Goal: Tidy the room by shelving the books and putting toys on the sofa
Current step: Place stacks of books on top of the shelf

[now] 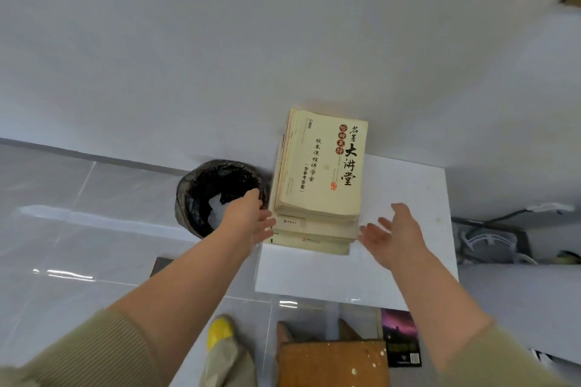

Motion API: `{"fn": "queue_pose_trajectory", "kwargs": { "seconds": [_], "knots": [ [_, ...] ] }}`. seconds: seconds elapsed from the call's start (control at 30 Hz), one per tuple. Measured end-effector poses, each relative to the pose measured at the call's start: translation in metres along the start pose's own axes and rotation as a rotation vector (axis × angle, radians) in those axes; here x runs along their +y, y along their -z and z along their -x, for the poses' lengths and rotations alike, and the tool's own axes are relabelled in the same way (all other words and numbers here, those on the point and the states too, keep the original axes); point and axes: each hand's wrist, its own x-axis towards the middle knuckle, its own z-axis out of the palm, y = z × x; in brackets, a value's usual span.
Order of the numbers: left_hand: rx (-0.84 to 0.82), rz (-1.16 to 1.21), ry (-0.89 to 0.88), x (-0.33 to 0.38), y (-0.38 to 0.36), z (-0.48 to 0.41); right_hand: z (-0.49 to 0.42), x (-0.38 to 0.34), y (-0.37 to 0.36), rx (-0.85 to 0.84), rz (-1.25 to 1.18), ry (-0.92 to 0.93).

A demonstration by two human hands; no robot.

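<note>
A stack of cream-coloured books (320, 173) with black Chinese lettering on the top cover lies on a white shelf top (405, 229) against the wall. My left hand (251, 217) is at the stack's left side, fingers straight, touching or almost touching the lower books. My right hand (393, 236) hovers open, palm turned inward, just right of the stack's front corner and apart from it. Another book with a purple and black cover (401, 338) lies on the floor below the shelf.
A round bin with a black liner (201, 195) stands on the floor left of the shelf. A wooden stool (330, 361) is in front of me, next to my yellow-toed shoe (218, 331). Cables and a white fan-like item (490, 242) sit to the right.
</note>
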Motion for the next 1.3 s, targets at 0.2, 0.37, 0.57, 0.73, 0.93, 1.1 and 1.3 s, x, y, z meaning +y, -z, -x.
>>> {"fn": "queue_pose_trajectory", "kwargs": {
  "seconds": [0.2, 0.37, 0.57, 0.73, 0.93, 1.1, 1.3],
  "knots": [
    [-0.287, 0.519, 0.26, -0.014, -0.01, 0.004, 0.007, 0.032, -0.007, -0.306, -0.521, -0.341],
    [-0.341, 0.598, 0.284, -0.005, -0.016, -0.008, 0.014, 0.009, -0.018, -0.406, -0.461, -0.36],
    [-0.308, 0.416, 0.311, 0.004, -0.011, -0.01, 0.018, -0.013, -0.03, -0.337, -0.227, -0.363],
    [-0.276, 0.425, 0.29, -0.003, -0.007, -0.009, 0.008, -0.006, -0.021, -0.335, -0.247, -0.38],
    [-0.329, 0.426, 0.263, -0.01, 0.004, -0.016, -0.002, 0.011, -0.005, -0.257, -0.459, -0.358],
    [-0.335, 0.404, 0.253, -0.004, 0.011, -0.027, -0.009, 0.012, -0.01, -0.245, -0.486, -0.356],
    [-0.24, -0.169, 0.03, -0.012, 0.015, -0.025, -0.008, 0.01, 0.003, -0.253, 0.079, -0.172]
  ]
}}
